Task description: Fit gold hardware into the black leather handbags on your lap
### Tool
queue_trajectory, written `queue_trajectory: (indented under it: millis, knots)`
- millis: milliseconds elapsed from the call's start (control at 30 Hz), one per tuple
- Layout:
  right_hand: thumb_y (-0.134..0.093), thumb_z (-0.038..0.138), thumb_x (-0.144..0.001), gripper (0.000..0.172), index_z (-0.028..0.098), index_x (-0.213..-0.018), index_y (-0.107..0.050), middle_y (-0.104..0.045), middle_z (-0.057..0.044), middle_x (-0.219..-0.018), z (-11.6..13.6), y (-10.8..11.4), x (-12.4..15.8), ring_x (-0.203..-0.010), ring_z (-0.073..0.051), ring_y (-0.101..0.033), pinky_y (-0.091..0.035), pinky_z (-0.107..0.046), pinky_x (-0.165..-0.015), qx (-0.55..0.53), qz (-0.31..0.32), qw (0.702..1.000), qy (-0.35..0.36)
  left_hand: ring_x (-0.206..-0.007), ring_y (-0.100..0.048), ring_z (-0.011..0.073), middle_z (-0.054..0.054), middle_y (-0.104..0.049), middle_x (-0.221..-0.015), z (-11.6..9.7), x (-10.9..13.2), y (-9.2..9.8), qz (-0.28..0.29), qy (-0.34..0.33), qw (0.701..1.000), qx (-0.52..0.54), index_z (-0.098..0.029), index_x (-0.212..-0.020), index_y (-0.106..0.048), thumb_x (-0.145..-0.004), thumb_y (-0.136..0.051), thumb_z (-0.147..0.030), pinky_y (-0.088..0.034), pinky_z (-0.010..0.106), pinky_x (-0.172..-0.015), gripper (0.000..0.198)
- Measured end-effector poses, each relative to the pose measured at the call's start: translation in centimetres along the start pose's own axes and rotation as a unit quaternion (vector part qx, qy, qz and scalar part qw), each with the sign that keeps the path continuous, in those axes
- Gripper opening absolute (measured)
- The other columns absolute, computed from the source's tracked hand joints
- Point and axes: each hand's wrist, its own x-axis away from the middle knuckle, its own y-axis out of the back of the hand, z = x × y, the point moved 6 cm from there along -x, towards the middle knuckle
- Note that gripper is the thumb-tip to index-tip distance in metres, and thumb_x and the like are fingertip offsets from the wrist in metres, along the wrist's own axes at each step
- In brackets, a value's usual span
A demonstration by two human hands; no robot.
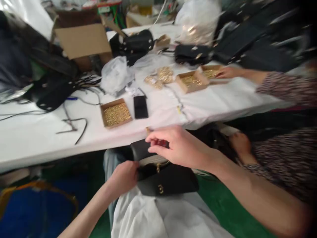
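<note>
A black handbag [170, 181] with its flap raised lies on my lap, a gold clasp on its front and a gold fitting near its opening. The fingers of my left hand [125, 178] are closed on the bag's left edge; the bag partly hides them. Above the bag, my right hand [175, 145] is curled, with thumb and index finger near each other. A small gold-coloured piece [148, 130] shows at its fingertips, too blurred to tell its kind. Just beyond, on the white table, a shallow cardboard box [116, 114] contains many small gold pieces.
A black phone [140, 107] lies beside that box. Farther back are a plastic bag [116, 74], bagged gold parts [164, 75], another box [192, 82] and an open carton [83, 41]. On the right, a co-worker's hand [229, 72] reaches into a box; their other hand [240, 143] is lower.
</note>
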Motion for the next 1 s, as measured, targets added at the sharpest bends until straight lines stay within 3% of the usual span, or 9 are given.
queue_trajectory:
  millis: [100, 233, 467, 567, 667, 833, 1000]
  knots:
    - [-0.078, 0.021, -0.102, 0.004, 0.025, -0.104, -0.080, -0.079, 0.001, -0.099, -2.6, -6.2, 1.1, -0.087, -0.016, -0.072, -0.049, -0.030, -0.078, 0.081, 0.110, 0.990, -0.042, -0.098, -0.082, 0.0358, 0.017, -0.084, -0.103, 1.7, 0.4, -0.6, 0.009, 0.007, 1.000, -0.016, -0.020, -0.106, -0.080, -0.097, -0.059, -0.012, -0.054, 0.036, -0.075, 0.024]
    - [-0.083, 0.024, -0.098, 0.007, 0.024, -0.101, -0.077, -0.077, -0.002, -0.108, -3.6, -10.2, 1.6, -0.102, -0.022, -0.074, -0.046, -0.034, -0.078, 0.194, 0.186, 0.963, 0.003, -0.090, -0.081, 0.0360, 0.017, -0.082, -0.094, 1.3, -0.7, -0.2, 0.011, -0.001, 1.000, -0.022, -0.018, -0.097, -0.080, -0.097, -0.060, -0.016, -0.047, 0.035, -0.065, 0.020]
    - [-0.098, 0.035, -0.082, 0.031, 0.022, -0.102, -0.077, -0.078, -0.004, -0.104, -2.8, -13.2, -0.1, -0.101, -0.028, -0.075, -0.043, -0.034, -0.071, 0.212, 0.278, 0.936, 0.041, -0.082, -0.077, 0.0275, 0.010, -0.081, -0.089, 2.2, -0.7, -0.5, 0.017, -0.055, 0.997, 0.054, -0.020, -0.090, -0.078, -0.093, -0.061, -0.014, -0.044, 0.033, -0.065, 0.018]
    - [-0.094, 0.025, -0.082, 0.029, 0.022, -0.102, -0.074, -0.078, -0.004, -0.105, -3.2, -14.9, -0.5, -0.100, -0.027, -0.075, -0.041, -0.033, -0.070, 0.214, 0.281, 0.935, 0.037, -0.072, -0.073, 0.0228, 0.006, -0.077, -0.082, 3.0, -0.4, -0.5, 0.076, -0.056, 0.984, 0.154, -0.019, -0.095, -0.076, -0.091, -0.065, -0.018, -0.045, 0.029, -0.061, 0.012]
    - [-0.093, 0.023, -0.081, 0.027, 0.023, -0.099, -0.073, -0.076, -0.002, -0.106, -4.1, -15.7, -0.7, -0.100, -0.024, -0.074, -0.042, -0.033, -0.071, 0.187, 0.260, 0.947, 0.032, -0.065, -0.074, 0.0225, 0.004, -0.078, -0.086, 3.7, 0.1, -0.9, 0.128, -0.012, 0.962, 0.241, -0.018, -0.110, -0.076, -0.087, -0.066, -0.018, -0.048, 0.026, -0.053, 0.025]
    - [-0.093, 0.029, -0.084, 0.034, 0.025, -0.113, -0.076, -0.081, -0.001, -0.113, -4.6, -15.4, -0.5, -0.109, -0.025, -0.077, -0.048, -0.032, -0.083, 0.132, 0.247, 0.960, 0.003, -0.068, -0.079, 0.0244, 0.006, -0.081, -0.093, 4.3, 0.0, -2.1, 0.101, 0.012, 0.955, 0.277, -0.017, -0.107, -0.076, -0.077, -0.060, -0.009, -0.053, 0.024, -0.054, 0.035]
    - [-0.086, 0.023, -0.088, 0.027, 0.021, -0.114, -0.079, -0.083, -0.008, -0.115, -3.4, -15.4, -0.4, -0.111, -0.030, -0.079, -0.053, -0.033, -0.087, 0.137, 0.269, 0.953, 0.005, -0.068, -0.080, 0.0255, 0.005, -0.076, -0.074, 4.7, -1.0, -2.9, 0.063, 0.020, 0.961, 0.268, -0.018, -0.086, -0.071, -0.076, -0.056, -0.006, -0.052, 0.023, -0.054, 0.022]
